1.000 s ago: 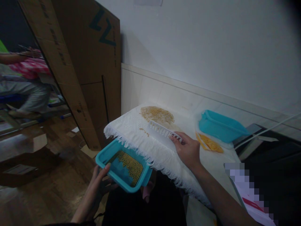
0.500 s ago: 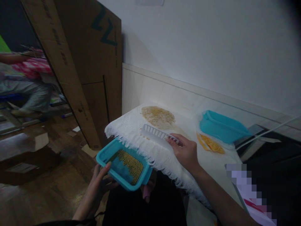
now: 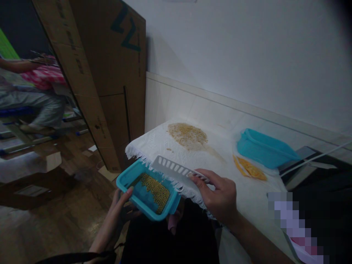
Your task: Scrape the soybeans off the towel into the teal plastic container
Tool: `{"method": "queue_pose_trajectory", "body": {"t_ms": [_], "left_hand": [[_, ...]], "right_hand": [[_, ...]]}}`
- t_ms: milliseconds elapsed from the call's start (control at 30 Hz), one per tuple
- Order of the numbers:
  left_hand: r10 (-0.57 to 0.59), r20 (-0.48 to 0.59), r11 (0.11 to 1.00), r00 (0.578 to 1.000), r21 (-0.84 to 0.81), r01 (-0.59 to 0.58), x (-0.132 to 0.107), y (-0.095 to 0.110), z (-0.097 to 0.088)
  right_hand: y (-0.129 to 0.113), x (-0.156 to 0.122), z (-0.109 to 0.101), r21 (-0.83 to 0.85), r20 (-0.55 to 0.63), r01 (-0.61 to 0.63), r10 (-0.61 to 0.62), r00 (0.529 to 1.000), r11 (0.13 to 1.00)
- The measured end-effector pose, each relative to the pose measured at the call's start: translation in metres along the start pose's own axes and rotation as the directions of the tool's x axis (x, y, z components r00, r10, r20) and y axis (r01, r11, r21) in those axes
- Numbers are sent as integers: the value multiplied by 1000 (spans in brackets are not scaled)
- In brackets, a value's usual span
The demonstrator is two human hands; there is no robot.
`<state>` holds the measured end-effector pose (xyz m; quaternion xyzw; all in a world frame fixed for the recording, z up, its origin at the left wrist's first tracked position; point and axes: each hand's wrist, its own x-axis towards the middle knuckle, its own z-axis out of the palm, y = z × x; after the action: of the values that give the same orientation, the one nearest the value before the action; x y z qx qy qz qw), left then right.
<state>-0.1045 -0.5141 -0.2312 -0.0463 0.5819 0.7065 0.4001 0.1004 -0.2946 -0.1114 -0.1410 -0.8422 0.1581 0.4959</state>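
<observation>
My left hand (image 3: 121, 205) grips the near-left rim of a blue plastic tub (image 3: 139, 200), thumb on top and fingers underneath. Small round yellowish-green beans (image 3: 155, 190) cover part of the tub's floor. My right hand (image 3: 217, 192) is closed on the end of a flat grey plastic strip with a row of slots (image 3: 176, 172). Its far end reaches over the fringed edge of a white cloth (image 3: 145, 141), above the tub's far rim. On the cloth lies a patch of beans (image 3: 188, 135) with paler crumbs around them, and a few loose bits lie nearer the edge.
Farther right are a second blue tub (image 3: 266, 148) and an orange-yellow packet or cloth (image 3: 251, 168). A tall cardboard box (image 3: 110, 73) stands at the left, with a seated person (image 3: 41, 88) beyond it. Behind the table is a white wall (image 3: 247, 55).
My right hand has drawn the slotted strip toward me, from the cloth to its fringed edge beside the tub. My left hand still holds the tub; the view has shifted slightly.
</observation>
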Motion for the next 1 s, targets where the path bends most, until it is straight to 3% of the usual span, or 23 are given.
{"method": "queue_pose_trajectory", "body": {"t_ms": [100,200,400,767,1000], "left_hand": [[22,-17,999,1000,45,-21,-2,0,2],[39,0,998,999,51,-39,-2,0,1],[50,-15,996,999,71,-49,6,-2,-4],[59,10,998,998,31,-59,-1,8,-3],[71,1,996,997,50,-71,0,6,-3]], "right_hand": [[12,8,4,-48,-59,-45,42,997,998],[39,25,15,-86,-97,-131,123,988,988],[73,47,43,-82,-15,-200,199,980,976],[58,36,44,8,42,-170,169,985,985],[30,19,32,-7,36,-34,34,999,999]]}}
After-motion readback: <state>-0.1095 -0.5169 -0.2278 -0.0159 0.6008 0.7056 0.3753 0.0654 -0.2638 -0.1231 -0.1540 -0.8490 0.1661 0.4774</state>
